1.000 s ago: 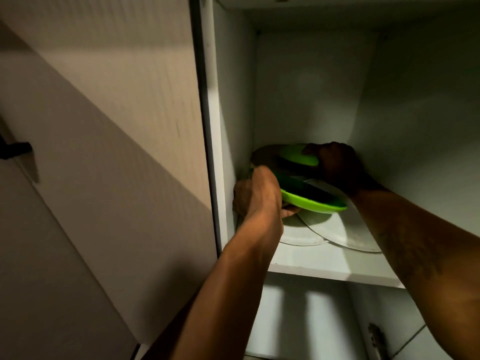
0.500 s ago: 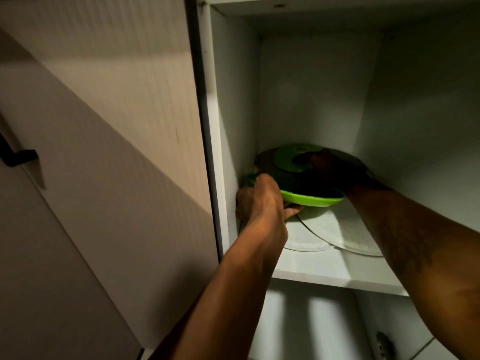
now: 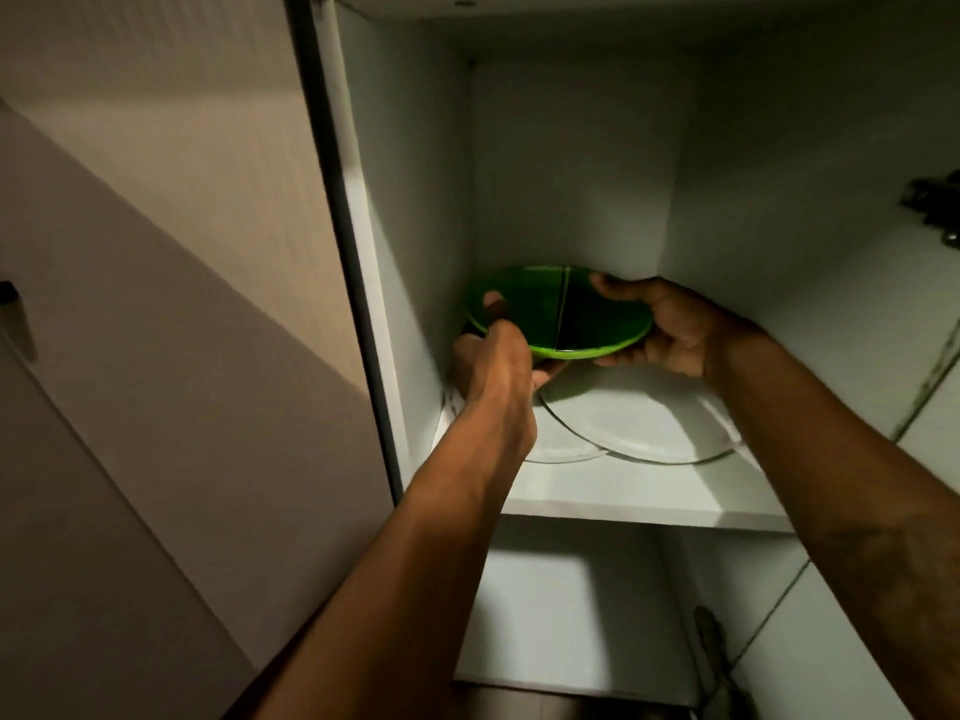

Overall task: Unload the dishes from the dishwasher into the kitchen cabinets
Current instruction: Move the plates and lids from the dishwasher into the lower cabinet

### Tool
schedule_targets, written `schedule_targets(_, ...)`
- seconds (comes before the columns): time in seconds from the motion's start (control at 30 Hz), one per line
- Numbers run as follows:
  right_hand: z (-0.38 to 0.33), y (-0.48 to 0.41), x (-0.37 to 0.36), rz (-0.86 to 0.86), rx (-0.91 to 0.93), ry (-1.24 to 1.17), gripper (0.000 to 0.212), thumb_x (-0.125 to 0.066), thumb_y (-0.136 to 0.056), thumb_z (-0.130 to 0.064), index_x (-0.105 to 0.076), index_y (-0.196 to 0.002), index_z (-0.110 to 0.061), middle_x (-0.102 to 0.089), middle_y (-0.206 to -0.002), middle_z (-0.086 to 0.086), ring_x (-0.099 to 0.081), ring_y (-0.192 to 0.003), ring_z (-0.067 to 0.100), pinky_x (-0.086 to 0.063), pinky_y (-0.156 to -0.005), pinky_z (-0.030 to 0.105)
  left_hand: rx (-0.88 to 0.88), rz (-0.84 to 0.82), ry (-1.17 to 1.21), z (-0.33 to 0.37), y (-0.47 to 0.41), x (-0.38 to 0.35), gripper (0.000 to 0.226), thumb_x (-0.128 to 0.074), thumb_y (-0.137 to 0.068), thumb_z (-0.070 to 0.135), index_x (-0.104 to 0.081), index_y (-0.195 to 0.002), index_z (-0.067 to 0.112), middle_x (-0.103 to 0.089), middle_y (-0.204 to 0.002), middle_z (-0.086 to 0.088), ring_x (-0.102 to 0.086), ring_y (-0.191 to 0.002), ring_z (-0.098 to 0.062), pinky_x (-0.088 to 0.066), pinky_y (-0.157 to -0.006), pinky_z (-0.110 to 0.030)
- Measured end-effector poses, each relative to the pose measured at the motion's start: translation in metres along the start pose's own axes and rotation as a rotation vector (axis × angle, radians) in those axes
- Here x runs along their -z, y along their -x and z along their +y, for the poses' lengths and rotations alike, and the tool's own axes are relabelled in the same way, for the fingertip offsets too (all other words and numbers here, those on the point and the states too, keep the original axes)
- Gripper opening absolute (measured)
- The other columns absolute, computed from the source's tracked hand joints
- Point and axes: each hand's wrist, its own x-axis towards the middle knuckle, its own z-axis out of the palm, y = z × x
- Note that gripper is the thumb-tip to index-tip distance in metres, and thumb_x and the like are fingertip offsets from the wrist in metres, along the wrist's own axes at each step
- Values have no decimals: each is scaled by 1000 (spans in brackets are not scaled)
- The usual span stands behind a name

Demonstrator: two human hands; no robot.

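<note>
Green plate (image 3: 545, 314) held level above the back left corner of the cabinet shelf (image 3: 623, 496), over two pale plates (image 3: 634, 423) lying on it. Left hand (image 3: 493, 371) clamps the left rim, thumb on top. Right hand (image 3: 670, 330) clasps the right rim, thumb above, fingers beneath. Half a second earlier, the right hand lay across the plate's top.

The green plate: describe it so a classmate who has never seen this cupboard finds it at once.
Look into the open white cabinet, at its upper shelf. Above the pale plates lying there, left hand and right hand grip the green plate by its rim. Only it is coloured and lifted.
</note>
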Motion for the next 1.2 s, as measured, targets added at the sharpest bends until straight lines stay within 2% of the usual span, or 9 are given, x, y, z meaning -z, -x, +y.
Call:
schedule_targets(0.1,4,7,0,97,55,-157,39,-69,-83,-4,-66,-123,-7,-71,-116,17,-69,-105,30,-54,-94,52,-30,-13,-130,-11,5,-3,35,-54,-102,44,-55,-122,16,-63,-113,-12,-64,-106,-38,-60,-82,-58)
schedule_targets(0.17,-1,14,1,260,216,-153,30,-68,-85,2,-71,-111,-10,-74,-104,11,-73,-92,24,-58,-87,48,-154,74,-393,-15,8,3,34,-48,-102,49,-61,-110,19,-67,-106,-9,-65,-103,-35,-57,-92,-46)
schedule_targets(0.3,-1,33,-1,533,648,239,36,-69,-88,-1,-69,-118,-22,-72,-100,-3,-66,-76,-6,-56,-77,19,-385,159,-770,-13,22,27,33,-53,-97,18,-67,-126,16,-68,-122,-9,-62,-115,-31,-43,-90,-24)
schedule_targets(0.4,17,45,-5,507,851,457,40,-64,-84,1,-73,-119,-17,-74,-107,-6,-70,-96,0,-55,-90,23,-395,88,-938,-16,29,39,27,-53,-100,21,-71,-118,14,-70,-116,-7,-63,-112,-31,-38,-82,-23)
schedule_targets(0.57,41,71,-16,330,783,920,55,-55,-71,-22,-68,-119,-44,-77,-102,-7,-69,-75,5,-60,-76,33,-456,-21,-1048,-17,31,50,38,-40,-107,32,-70,-106,9,-69,-104,-9,-61,-107,-34,-39,-84,-28)
schedule_targets(0.7,53,81,-33,187,784,1241,54,-76,-69,-57,-70,-120,-39,-72,-117,-12,-68,-109,13,-54,-91,32,-467,-74,-1110,-18,26,56,42,-41,-105,42,-70,-117,14,-70,-114,-16,-59,-111,-38,-47,-94,-36)
schedule_targets(0.87,65,77,-25,174,733,1189,69,-68,-63,-75,-72,-118,-34,-71,-121,-11,-67,-113,15,-53,-96,38,-468,-123,-1205,-27,23,55,47,-58,-81,45,-69,-119,19,-72,-111,-11,-65,-106,-35,-49,-83,-29)
schedule_targets(0.97,71,76,-25,171,769,1180,59,-61,-71,-72,-77,-110,-31,-72,-120,-8,-67,-112,15,-54,-95,38,-463,-132,-1293,-31,20,54,55,-59,-70,47,-69,-115,17,-72,-109,-12,-66,-102,-35,-44,-76,-27)
schedule_targets(1.2,84,69,-22,220,840,1154,47,-68,-77,-61,-77,-108,-27,-74,-115,-6,-68,-108,14,-56,-91,36,-518,-93,-1348,-37,11,58,46,-70,-84,40,-67,-122,14,-69,-119,-15,-63,-111,-37,-47,-81,-30)
